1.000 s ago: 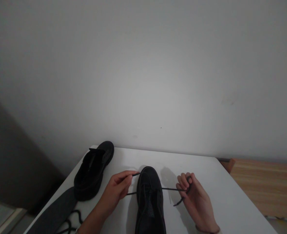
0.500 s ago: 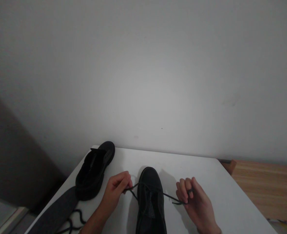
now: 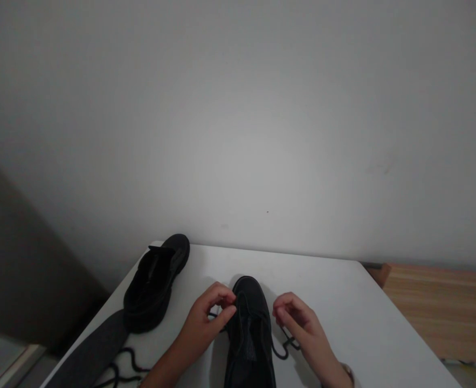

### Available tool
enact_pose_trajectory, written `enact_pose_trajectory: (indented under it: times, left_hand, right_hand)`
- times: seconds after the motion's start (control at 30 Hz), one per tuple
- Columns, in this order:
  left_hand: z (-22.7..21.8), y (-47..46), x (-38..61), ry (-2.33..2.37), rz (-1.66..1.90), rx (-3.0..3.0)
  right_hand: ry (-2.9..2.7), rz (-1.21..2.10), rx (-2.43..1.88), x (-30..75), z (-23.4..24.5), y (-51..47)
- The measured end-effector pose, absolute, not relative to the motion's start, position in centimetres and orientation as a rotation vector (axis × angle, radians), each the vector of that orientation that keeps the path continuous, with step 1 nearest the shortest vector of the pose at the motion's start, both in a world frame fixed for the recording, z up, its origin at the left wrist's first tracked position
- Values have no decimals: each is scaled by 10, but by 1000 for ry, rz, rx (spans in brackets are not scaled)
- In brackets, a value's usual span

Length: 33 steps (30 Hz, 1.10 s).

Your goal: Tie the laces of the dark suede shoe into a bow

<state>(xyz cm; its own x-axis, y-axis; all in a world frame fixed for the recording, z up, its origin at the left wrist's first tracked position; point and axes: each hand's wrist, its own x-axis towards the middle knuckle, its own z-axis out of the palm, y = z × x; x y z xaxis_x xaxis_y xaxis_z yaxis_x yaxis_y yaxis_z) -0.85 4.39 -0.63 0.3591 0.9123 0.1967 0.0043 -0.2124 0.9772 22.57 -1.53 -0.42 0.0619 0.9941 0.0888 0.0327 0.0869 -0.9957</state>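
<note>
A black lace-up shoe (image 3: 250, 288) stands in front of me, its toe pointing away. My left hand (image 3: 211, 315) is at the left side of its toe, with thumb and forefinger slightly apart; a bit of lace shows behind the fingers. To the right of the shoe, my right hand (image 3: 304, 328) has thumb and fingertips pinched together. A dark shoelace (image 3: 281, 357) runs from the shoe's right side in a slack curve up to those fingertips, which partly hide it.
A second black shoe (image 3: 146, 319) lies at the far left of the white table (image 3: 326, 280). Beside it are a dark grey flat strip (image 3: 92, 353) and a loose black lace (image 3: 115, 373). A wall (image 3: 238, 134) rises behind; a wooden surface (image 3: 440, 312) is at right.
Both hands have moved inward, toward the shoe. The lace that was stretched across it between them has gone slack, and my left fingers have parted.
</note>
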Motion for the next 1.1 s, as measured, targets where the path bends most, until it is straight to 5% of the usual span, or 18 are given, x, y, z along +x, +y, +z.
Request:
enact_pose_trajectory:
  times: [0.83,1.1]
  left_hand:
    - [-24,44,-12,713,1002,1639]
    - [-29,37,-13,714,720,1721]
  right_hand:
    - [-1454,906,-1304,218,-25,-10]
    - [-1473,759,-1294,214,-24,-9]
